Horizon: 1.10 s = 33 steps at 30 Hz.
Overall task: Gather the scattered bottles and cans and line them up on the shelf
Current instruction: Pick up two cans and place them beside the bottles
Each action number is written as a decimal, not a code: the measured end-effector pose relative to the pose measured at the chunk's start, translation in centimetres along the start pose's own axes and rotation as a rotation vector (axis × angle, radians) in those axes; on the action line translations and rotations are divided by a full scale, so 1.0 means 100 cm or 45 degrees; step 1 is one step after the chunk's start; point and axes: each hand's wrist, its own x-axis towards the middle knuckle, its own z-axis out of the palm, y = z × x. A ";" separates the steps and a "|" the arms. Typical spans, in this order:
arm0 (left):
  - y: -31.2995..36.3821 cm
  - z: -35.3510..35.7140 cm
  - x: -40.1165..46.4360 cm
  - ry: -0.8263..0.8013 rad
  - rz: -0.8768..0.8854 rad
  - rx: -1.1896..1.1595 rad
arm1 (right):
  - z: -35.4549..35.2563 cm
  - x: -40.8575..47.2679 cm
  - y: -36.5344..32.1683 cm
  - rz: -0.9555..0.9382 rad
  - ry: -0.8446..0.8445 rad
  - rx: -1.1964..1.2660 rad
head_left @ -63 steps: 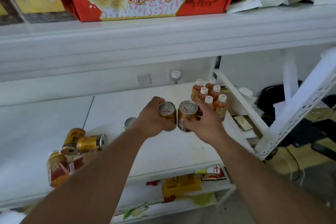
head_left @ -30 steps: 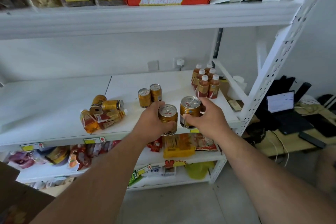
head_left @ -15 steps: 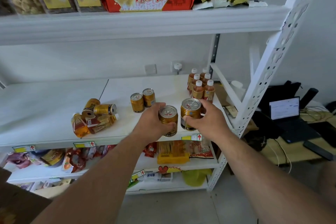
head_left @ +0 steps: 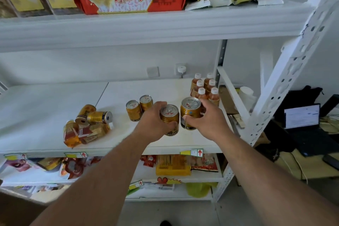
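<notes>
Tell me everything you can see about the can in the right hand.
The can in the right hand is short, gold and looks like metal, with a silver top and pull tab still sealed. It stands upright near the front of the white shelf, beside the can in the left hand. The right hand curls round its right side, thumb low on the front. Its print is too blurred to read.
</notes>
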 end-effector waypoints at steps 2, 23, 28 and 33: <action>-0.006 -0.004 0.017 0.003 0.009 0.012 | 0.007 0.018 0.002 0.019 0.000 -0.015; -0.048 -0.026 0.197 -0.212 0.042 0.185 | 0.071 0.169 0.019 0.146 0.071 -0.112; -0.055 -0.015 0.222 -0.240 0.022 0.218 | 0.091 0.198 0.041 0.166 0.057 -0.043; -0.065 -0.008 0.242 -0.257 -0.001 0.278 | 0.099 0.224 0.058 0.220 0.049 -0.088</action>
